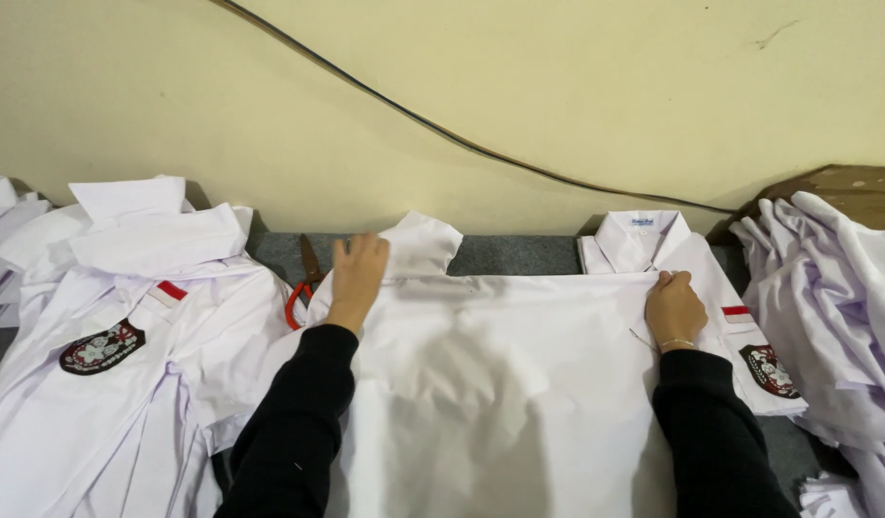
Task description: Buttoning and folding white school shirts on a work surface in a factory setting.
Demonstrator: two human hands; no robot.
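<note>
— White cloth first: what lies in the middle?

— A white shirt (500, 384), spread flat on the grey table (519, 254), back side up, filling the centre down to six o'clock.

— And the hands?

— Both black-sleeved. The left hand (358, 273) lies flat, fingers stretched out, pressing the shirt's upper edge at about eleven o'clock, just beside a turned-up sleeve (421, 245). It grasps nothing. The right hand (672, 307) sits at two o'clock, fingers curled down onto the shirt's upper right edge; whether it pinches the cloth, I cannot tell.

— Around that?

— Red-handled scissors (303, 283) at ten o'clock, just beside the left hand. A folded shirt (653, 245) with a badge at one o'clock, partly under the spread one. A heap of badged shirts (126, 326) at nine o'clock, a rumpled white pile (826, 317) at three. A dark cable (442, 129) crosses the cream wall (557, 77) at twelve.
</note>
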